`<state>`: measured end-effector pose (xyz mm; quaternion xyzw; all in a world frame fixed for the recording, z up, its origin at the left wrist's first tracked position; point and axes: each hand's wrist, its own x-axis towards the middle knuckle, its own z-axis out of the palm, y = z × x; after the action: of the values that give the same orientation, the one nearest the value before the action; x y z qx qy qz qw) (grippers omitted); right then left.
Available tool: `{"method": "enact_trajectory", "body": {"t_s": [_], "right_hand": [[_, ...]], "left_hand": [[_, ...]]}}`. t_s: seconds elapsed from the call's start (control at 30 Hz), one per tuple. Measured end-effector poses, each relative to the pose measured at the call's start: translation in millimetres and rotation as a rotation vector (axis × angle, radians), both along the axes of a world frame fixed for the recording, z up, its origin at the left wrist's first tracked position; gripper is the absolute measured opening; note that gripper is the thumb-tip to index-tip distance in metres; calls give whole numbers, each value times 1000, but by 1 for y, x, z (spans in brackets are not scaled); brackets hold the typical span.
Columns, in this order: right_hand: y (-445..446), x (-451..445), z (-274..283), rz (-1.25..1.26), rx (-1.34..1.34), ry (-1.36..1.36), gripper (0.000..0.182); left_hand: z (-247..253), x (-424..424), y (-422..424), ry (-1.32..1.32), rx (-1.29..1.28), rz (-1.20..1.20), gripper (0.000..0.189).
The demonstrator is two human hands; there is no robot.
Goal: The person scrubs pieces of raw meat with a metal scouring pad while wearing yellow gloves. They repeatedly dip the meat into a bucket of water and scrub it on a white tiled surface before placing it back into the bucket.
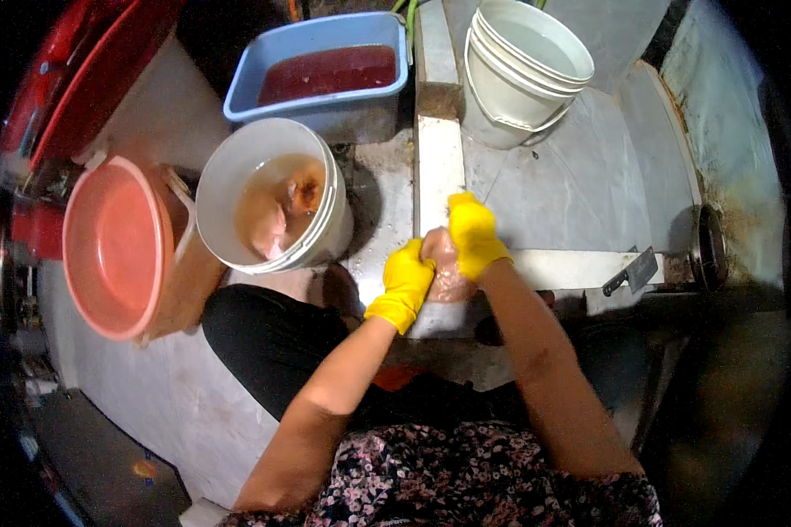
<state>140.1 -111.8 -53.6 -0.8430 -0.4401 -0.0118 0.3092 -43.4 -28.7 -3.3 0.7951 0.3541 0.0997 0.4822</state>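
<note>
A wet, pinkish piece of raw meat (449, 280) lies between my hands on the pale raised ledge (441, 158). My left hand (405, 280), in a yellow rubber glove, grips its left edge with the thumb on top. Opposite it, my right hand (476, 234), gloved the same way, is closed in a fist at the meat's upper right edge; the inside of that fist is hidden. To the left, a white bucket (211, 191) holds cloudy brownish water, with pale pieces of meat (268, 230) partly under the surface.
Behind the bucket stands a blue rectangular tub (237, 92) of dark red liquid. A second white bucket (501, 92) contains clear liquid. At far left is a pink plastic basin (115, 244). A cleaver (636, 270) rests on the ledge's right end, near a round metal vessel (708, 247).
</note>
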Motion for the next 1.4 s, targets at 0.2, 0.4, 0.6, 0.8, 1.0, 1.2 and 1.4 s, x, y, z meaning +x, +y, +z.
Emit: {"method": "enact_trajectory", "body": {"t_s": [0.2, 0.4, 0.6, 0.8, 1.0, 1.2, 1.4], "right_hand": [[-24, -10, 66, -255, 271, -125, 35], [-38, -50, 75, -36, 333, -93, 29], [-21, -79, 102, -368, 493, 1261, 34], [-20, -73, 79, -126, -109, 63, 22], [31, -28, 59, -122, -119, 83, 16], [26, 25, 42, -448, -99, 312, 21], [-19, -35, 42, -23, 109, 61, 30]], "left_hand": [[24, 2, 12, -348, -534, 346, 37], [14, 2, 1, -126, -262, 284, 47], [73, 18, -1, -15, 768, -115, 62], [43, 38, 8, 38, 611, -323, 41], [28, 37, 16, 1, 515, -283, 46], [6, 35, 18, -59, 413, -136, 62], [20, 44, 11, -33, 341, -61, 47]]}}
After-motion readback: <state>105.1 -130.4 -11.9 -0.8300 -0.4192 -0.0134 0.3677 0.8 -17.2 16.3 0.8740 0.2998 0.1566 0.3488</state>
